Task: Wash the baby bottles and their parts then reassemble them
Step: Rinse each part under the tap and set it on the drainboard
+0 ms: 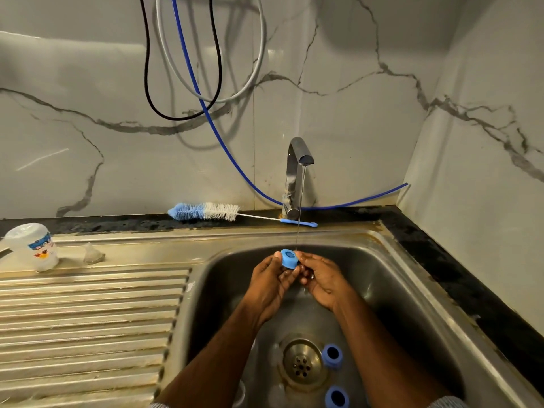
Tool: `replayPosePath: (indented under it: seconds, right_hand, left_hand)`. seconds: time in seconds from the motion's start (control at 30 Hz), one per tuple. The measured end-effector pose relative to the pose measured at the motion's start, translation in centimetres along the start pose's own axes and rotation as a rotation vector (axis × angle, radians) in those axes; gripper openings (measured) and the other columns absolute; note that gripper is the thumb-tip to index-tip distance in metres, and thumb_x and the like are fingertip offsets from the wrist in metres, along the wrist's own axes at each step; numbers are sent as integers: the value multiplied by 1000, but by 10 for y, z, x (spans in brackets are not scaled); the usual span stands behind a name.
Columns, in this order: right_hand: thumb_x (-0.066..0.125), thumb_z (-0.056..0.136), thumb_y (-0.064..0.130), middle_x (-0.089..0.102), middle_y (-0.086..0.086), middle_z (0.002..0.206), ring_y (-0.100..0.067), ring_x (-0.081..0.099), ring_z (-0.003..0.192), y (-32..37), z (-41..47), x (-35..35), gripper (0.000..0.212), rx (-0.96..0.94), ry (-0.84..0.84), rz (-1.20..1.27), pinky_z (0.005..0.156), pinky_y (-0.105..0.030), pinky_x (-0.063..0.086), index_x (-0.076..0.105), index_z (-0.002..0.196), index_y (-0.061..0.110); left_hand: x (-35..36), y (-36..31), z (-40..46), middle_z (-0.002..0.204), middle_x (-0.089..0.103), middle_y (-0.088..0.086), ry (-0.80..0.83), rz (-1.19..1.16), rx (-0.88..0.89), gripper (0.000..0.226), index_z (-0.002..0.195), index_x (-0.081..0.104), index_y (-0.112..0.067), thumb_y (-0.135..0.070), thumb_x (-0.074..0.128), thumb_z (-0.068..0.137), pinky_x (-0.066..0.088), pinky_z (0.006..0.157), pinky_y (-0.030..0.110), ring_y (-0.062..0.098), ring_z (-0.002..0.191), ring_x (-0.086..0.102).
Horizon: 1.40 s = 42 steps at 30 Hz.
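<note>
Over the steel sink (391, 278), under a thin stream of water (300, 207) from the chrome tap (295, 172), both hands hold one blue bottle ring (288, 257). Left hand (272, 285): fingertips pinch the ring's left side, thumb on top. Right hand (322, 282): fingertips curl in against the ring's right edge; the fingers under the ring overlap and cannot be separated by eye. The stream meets the ring's right rim. Two more blue rings lie in the basin bottom, one just right of the drain (301, 363), marked here as second ring (332, 356), and a third ring (337, 397) nearer the lower frame edge, partly cut off. Clear, pale shapes near the drain, partly behind the left forearm, are too faint to identify. On the ribbed draining board (88, 319), far left: a clear bottle (32, 245) lying tilted, with a blue printed band and a red-orange mark; the lettering is too small and blurred to read. Just to its right, apart from it, a clear teat (92, 254), outline soft. On the dark counter ledge behind the sink, a bottle brush (206, 212) with blue and white bristles lies flat, its blue handle end passing in front of the tap base. Blue, black and grey hoses (188, 69) hang on the marble-pattern wall, tops cut off by the frame.
</note>
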State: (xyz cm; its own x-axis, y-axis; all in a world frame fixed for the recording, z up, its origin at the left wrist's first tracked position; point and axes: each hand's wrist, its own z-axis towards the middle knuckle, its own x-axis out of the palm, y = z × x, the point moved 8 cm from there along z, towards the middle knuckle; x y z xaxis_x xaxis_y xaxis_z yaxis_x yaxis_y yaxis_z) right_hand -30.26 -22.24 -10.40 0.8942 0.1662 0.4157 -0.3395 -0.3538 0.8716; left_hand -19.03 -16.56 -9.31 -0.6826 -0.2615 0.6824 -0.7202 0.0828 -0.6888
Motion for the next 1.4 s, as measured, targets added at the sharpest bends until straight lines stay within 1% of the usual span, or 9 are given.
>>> replayPosePath:
  seconds: [0.1, 0.27, 0.43, 0.53, 0.6, 0.8, 0.97, 1.13, 1.4]
  right_hand:
    - [64, 96, 15, 67, -3, 67, -6, 54, 51, -1, 0, -7, 16, -15, -97, -121, 48, -20, 42, 73, 101, 3]
    - [73, 91, 33, 63, -2, 59, -9, 52, 46, 9, -4, -4, 25, -130, -233, -404, 46, -24, 41, 70, 79, 11]
    - [52, 103, 19, 75, -8, 111, -21, 73, 90, 17, -9, 17, 23, -100, 84, -300, 68, -31, 60, 73, 114, 18]
    - [47, 105, 14, 72, -8, 121, -28, 68, 113, 13, -13, 24, 29, -25, 261, -255, 98, -47, 55, 70, 122, 16]
    - [48, 104, 11, 71, -8, 123, -28, 67, 116, 12, -12, 23, 29, -11, 266, -266, 101, -51, 53, 70, 123, 16]
    - [57, 101, 16, 72, -10, 117, -24, 68, 107, 10, 2, 8, 23, -62, 48, -265, 84, -35, 58, 70, 120, 16]
    - [62, 99, 16, 73, -16, 108, -21, 64, 81, 2, 8, 0, 18, -2, -18, -278, 66, -31, 59, 72, 114, 17]
    - [76, 89, 15, 72, -10, 86, -7, 60, 54, 4, 8, -5, 18, -38, -112, -273, 55, -25, 55, 72, 105, 10]
    - [77, 87, 33, 70, -13, 84, -10, 58, 54, 8, 5, -11, 30, -38, -202, -277, 50, -24, 53, 70, 101, 7]
  left_hand:
    - [0, 5, 0, 119, 67, 29, 10, 29, -2, 33, 123, 59, 3, -21, 51, 103, 63, 83, 35, 31, 98, 72]
    - [0, 8, 1, 95, 67, 24, -24, 97, -8, 42, 118, 60, 5, -34, 55, 101, 63, 70, 28, 20, 74, 70]
    - [-2, 6, 0, 104, 72, 30, -55, 213, 0, 49, 112, 67, 4, -42, 56, 99, 62, 71, 31, 21, 66, 70]
    - [-9, 4, 1, 100, 74, 28, -96, 304, 10, 50, 108, 70, 2, -45, 57, 97, 62, 68, 30, 21, 66, 69]
    - [-9, 3, 0, 100, 73, 29, -99, 340, 24, 50, 106, 72, 2, -44, 56, 98, 62, 71, 33, 24, 70, 70]
    - [-4, 5, -5, 82, 73, 19, -68, 396, 0, 45, 102, 70, 5, -28, 41, 109, 60, 66, 29, 22, 70, 69]
    - [1, 8, -9, 75, 64, 10, -31, 554, -25, 33, 106, 67, 5, -8, 37, 108, 50, 56, 24, 15, 61, 59]
    - [7, 14, -13, 77, 66, 8, 41, 661, -46, 29, 98, 65, -3, -6, 37, 108, 47, 56, 24, 11, 58, 64]
    - [5, 14, -10, 78, 67, 7, 45, 691, -22, 31, 98, 68, -4, -15, 41, 108, 49, 56, 25, 10, 60, 65]
